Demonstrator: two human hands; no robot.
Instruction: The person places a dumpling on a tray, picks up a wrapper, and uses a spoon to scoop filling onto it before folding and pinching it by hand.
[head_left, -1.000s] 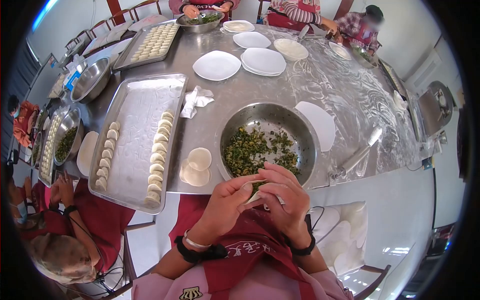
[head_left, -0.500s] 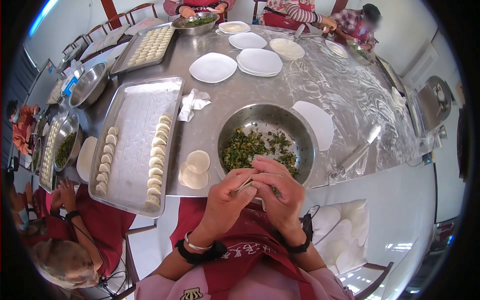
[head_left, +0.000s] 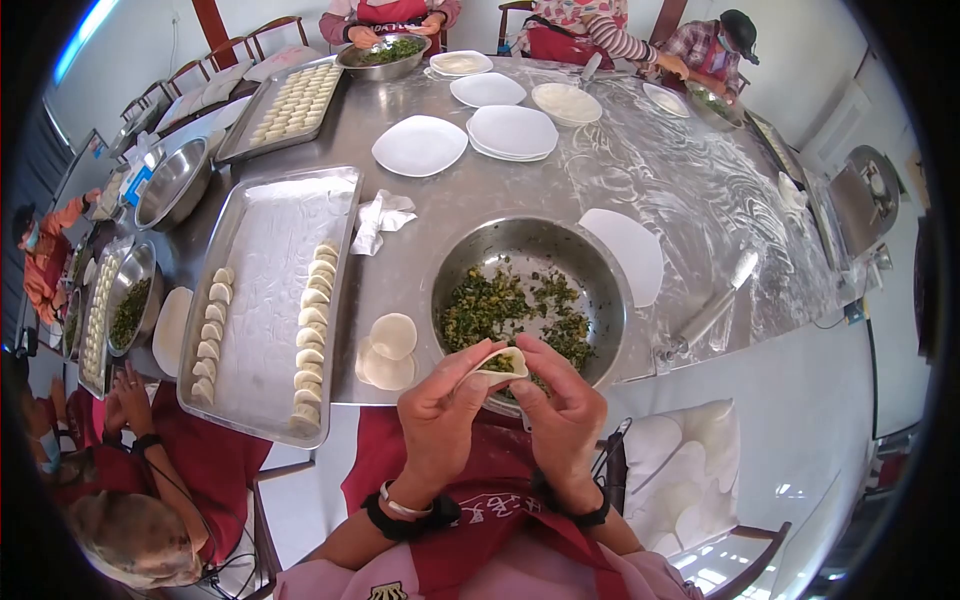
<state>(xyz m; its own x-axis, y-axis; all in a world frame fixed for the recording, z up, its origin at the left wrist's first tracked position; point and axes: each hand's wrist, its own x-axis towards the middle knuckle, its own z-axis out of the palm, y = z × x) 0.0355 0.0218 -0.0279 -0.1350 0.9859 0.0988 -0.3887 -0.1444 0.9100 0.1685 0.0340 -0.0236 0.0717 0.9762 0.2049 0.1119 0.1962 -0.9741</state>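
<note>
Between my two hands is a dumpling [head_left: 502, 362], its wrapper folded around green and yellow filling that shows through the open top. My left hand [head_left: 440, 413] pinches its left side, and my right hand [head_left: 562, 405] pinches its right side. Just beyond them sits a steel bowl [head_left: 607, 335] with chopped green filling [head_left: 490, 305]. Round dough wrappers [head_left: 392, 340] lie overlapping on the table left of the bowl. Farther left, a metal tray [head_left: 268, 300] carries two rows of folded dumplings [head_left: 313, 330].
White plates [head_left: 420, 146] stand across the steel table, one [head_left: 630, 255] beside the bowl. A rolling pin [head_left: 712, 312] lies on the floured right side. A crumpled tissue [head_left: 382, 220] is near the tray. Co-workers sit at the far side and at left [head_left: 140, 520].
My hands have drawn slightly apart, and the dumpling's open top with its filling has come into view. The camera view has shifted a little.
</note>
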